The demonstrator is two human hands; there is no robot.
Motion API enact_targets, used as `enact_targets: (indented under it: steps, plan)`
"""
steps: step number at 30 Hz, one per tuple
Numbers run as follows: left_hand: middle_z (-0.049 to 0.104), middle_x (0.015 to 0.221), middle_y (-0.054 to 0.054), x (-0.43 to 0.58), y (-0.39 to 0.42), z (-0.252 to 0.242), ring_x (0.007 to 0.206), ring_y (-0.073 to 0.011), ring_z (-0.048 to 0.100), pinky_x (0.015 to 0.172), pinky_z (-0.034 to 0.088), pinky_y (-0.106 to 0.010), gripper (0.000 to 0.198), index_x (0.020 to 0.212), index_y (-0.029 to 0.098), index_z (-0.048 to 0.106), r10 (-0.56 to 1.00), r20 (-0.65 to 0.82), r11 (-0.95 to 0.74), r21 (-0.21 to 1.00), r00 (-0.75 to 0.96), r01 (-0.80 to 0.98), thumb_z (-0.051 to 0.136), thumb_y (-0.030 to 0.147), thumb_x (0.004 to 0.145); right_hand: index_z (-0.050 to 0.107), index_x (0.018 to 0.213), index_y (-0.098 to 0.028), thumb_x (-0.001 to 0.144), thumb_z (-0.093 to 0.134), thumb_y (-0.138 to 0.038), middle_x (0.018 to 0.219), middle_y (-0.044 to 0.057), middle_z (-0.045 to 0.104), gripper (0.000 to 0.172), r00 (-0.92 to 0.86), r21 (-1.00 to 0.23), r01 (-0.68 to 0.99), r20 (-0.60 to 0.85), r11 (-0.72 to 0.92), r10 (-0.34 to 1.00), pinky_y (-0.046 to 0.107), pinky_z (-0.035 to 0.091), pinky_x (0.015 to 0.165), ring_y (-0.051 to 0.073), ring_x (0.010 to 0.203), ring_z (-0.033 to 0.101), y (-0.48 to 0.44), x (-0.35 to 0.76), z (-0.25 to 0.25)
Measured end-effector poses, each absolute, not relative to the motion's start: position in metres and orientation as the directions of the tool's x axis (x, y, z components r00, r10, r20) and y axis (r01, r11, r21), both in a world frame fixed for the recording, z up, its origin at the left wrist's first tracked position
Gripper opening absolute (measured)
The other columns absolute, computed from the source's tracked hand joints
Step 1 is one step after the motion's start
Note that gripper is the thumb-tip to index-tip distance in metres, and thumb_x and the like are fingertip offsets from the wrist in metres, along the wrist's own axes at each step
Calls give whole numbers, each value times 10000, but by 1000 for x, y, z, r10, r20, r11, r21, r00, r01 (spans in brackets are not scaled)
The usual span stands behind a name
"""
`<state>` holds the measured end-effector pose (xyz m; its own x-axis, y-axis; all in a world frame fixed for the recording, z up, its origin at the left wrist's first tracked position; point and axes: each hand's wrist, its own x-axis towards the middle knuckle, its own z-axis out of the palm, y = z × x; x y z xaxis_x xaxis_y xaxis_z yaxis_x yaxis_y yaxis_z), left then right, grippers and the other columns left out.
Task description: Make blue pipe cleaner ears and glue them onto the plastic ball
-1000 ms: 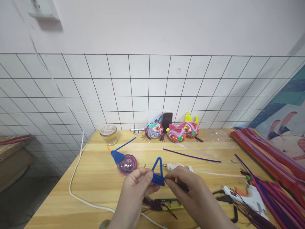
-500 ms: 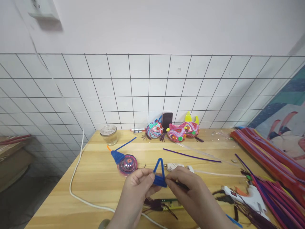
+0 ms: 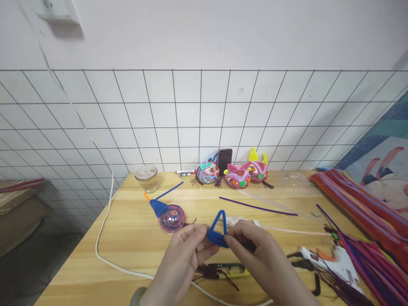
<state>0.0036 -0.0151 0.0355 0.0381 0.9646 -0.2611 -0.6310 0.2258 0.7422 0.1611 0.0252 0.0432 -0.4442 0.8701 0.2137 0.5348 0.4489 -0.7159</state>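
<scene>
Hands met low in the middle of the view, above the near edge of the table. The left hand pinched the left corner of a blue pipe-cleaner triangle between thumb and forefinger, its other fingers curled under. The right hand pinched the right end of the triangle's thick base with its fingertips pressed together. The triangle stood upright between the two hands, held clear of the wood, with its point up.

Just under the hands lay a yellow-green tool among dark strands; its kind could not be told. A white cord curved along the left of the table and ran below the left wrist. To the right a white glue gun lay beside loose purple stems.

Past the left hand sat a pink disc touching a blue cone. A single purple stem lay across the middle of the table, beyond the triangle. A thick bundle of red and purple pipe cleaners stretched along the right edge.

At the far edge, by the tiled wall, stood a glass jar, a marker, three bright fish figures and a phone propped upright behind them.
</scene>
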Motion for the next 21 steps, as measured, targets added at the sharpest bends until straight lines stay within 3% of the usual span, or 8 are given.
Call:
enact_targets:
  steps: [10, 21]
  plan:
    - [707, 671, -66, 7, -13, 35, 581, -155, 661, 548, 506, -221, 208, 718, 116, 648, 949, -313, 264, 841, -28, -473, 702, 315, 689, 550, 628, -195, 815, 493, -237, 586, -11, 507, 200, -449, -690, 552, 228, 469, 864, 222, 371, 512, 137, 557, 480, 25, 160, 40]
    - [719, 674, -81, 6, -12, 34, 597, -163, 671, 568, 514, -218, 191, 718, 100, 669, 945, -324, 261, 823, -38, -505, 745, 257, 638, 615, 683, -191, 806, 503, -226, 616, 2, 562, 171, -481, -667, 562, 217, 489, 850, 230, 408, 540, 145, 582, 520, 30, 161, 36]
